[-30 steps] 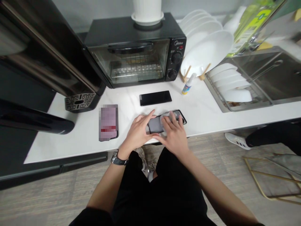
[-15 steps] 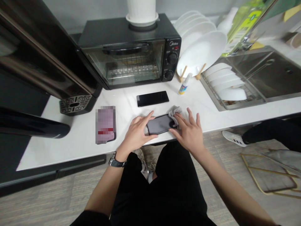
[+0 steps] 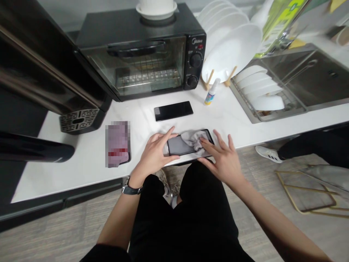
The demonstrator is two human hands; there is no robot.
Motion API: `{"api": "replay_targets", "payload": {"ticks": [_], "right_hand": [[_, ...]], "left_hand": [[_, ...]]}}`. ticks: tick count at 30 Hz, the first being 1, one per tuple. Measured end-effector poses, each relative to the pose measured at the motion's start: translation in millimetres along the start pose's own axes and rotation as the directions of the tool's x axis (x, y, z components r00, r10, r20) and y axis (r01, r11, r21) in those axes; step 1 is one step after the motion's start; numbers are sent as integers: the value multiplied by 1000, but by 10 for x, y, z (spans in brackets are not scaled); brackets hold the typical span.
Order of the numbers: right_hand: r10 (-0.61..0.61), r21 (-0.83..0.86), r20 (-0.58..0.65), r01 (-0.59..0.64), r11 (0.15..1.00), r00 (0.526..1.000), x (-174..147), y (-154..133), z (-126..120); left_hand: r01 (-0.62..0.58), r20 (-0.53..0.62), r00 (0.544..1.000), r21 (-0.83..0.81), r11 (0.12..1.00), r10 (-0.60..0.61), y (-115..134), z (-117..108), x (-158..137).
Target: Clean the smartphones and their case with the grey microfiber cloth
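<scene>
"Midea" on the oven (image 3: 148, 67); the bottle (image 3: 210, 96) blurs unreadably. Near the counter edge (image 3: 188, 158), your left hand (image 3: 153, 154) grasps the near phone (image 3: 179, 146); your right hand (image 3: 225, 160), unclenched, presses the cloth (image 3: 194, 139) partly hiding it.

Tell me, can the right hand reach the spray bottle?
Probably yes: nothing seems to stand between the right hand and the spray bottle, which is upright beyond it on the counter. It would likely have to leave the cloth, though.
</scene>
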State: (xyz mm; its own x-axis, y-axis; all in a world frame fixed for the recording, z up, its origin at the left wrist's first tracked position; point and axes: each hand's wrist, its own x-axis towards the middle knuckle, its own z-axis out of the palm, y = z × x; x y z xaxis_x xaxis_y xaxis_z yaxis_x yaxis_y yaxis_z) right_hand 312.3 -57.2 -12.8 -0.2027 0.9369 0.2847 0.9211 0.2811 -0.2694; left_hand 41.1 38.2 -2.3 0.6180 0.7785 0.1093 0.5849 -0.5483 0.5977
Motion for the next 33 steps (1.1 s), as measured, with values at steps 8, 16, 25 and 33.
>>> {"api": "replay_targets", "payload": {"ticks": [8,16,25,33], "right_hand": [[0,68,-96,6,998,995,544,-594,492],[-103,116,46,97,989,994,168,-365,166],[-6,17,-69,7,1000,998,438,-533,391],[-79,48,-11,80,996,997,342,-155,200]], "left_hand": [[29,-87,996,-17,999,-31,-13,47,16],[23,-58,998,-13,1000,-24,-41,16,-14],[12,-65,998,-34,999,-15,-24,22,29],[19,-64,998,-27,999,-20,-21,18,3]]}}
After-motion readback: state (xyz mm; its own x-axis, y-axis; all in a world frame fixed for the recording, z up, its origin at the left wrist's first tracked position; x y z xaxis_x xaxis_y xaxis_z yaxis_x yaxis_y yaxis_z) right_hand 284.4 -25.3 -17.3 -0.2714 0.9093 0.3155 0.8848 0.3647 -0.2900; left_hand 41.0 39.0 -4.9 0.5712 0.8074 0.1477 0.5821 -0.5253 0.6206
